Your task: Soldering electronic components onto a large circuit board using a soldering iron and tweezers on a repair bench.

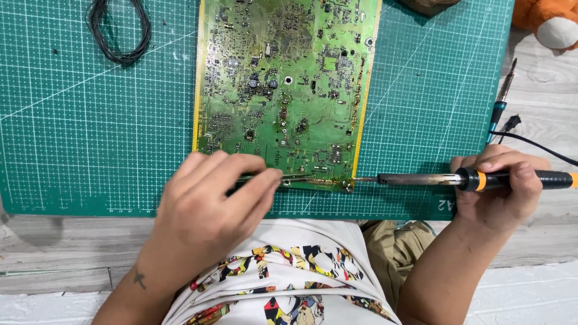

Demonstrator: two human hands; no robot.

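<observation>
A large green circuit board (289,78) lies on a green cutting mat (90,132). My right hand (497,189) grips a soldering iron (421,179) by its black and orange handle, and the tip touches the board's near right corner (350,182). My left hand (211,204) pinches thin metal tweezers (301,178), whose points lie along the board's near edge, close to the iron's tip.
A coil of dark wire (119,30) lies on the mat at the far left. Beside the mat's right edge lie a slim blue-handled tool (501,99) and a black cable (530,141). An orange plush toy (551,21) sits at the far right corner.
</observation>
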